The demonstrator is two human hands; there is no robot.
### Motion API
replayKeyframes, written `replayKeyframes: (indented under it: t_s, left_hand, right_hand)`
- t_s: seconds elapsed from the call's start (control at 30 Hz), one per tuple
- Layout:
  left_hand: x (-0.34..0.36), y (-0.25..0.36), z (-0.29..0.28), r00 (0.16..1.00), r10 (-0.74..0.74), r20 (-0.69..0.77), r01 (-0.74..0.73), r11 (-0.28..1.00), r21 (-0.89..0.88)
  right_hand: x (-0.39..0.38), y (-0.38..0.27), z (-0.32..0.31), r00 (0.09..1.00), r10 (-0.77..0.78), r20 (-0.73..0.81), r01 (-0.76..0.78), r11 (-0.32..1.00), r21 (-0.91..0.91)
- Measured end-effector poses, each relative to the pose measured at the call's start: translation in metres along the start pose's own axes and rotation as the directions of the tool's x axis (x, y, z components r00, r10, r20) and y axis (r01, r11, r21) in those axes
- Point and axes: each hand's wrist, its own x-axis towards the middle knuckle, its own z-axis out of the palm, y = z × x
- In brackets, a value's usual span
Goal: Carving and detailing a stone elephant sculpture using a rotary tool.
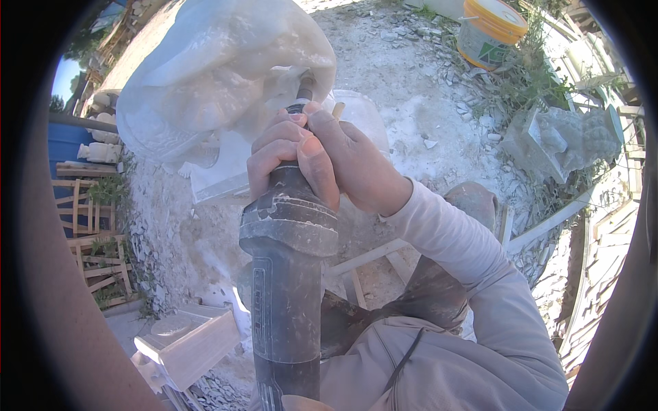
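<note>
A dark, dust-coated power grinder [286, 288] runs up the middle of the head view, its narrow tip reaching into a hollow of a large white, translucent stone piece [212, 68]. My left hand [277, 151] is wrapped round the tool's neck, fingers curled over the left side. My right hand [363, 164] is closed against the same neck from the right, just under the stone, with a long pale sleeve behind it. The left forearm is mostly hidden by the tool.
Stone chips cover the ground. A yellow-lidded bucket [490, 38] and carved stone piece [562, 140] lie right. Blue barrels [65, 147] and wooden crates [96, 267] stand left. A white stone block [188, 339] sits lower left. Pale slats [541, 226] lie beside my right leg.
</note>
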Motion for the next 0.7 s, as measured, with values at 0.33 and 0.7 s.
replayKeyframes:
  t_s: [0.33,0.7]
  left_hand:
    - [0.002,-0.001,0.001,0.999,0.042,-0.007,-0.043,0.999,-0.007]
    - [-0.006,0.020,-0.010,0.999,-0.042,0.025,0.043,0.998,-0.052]
  right_hand:
    - [-0.002,-0.002,0.000,1.000,0.005,-0.009,-0.005,0.998,-0.057]
    - [-0.024,0.005,-0.008,0.955,-0.251,0.156,0.296,0.837,-0.460]
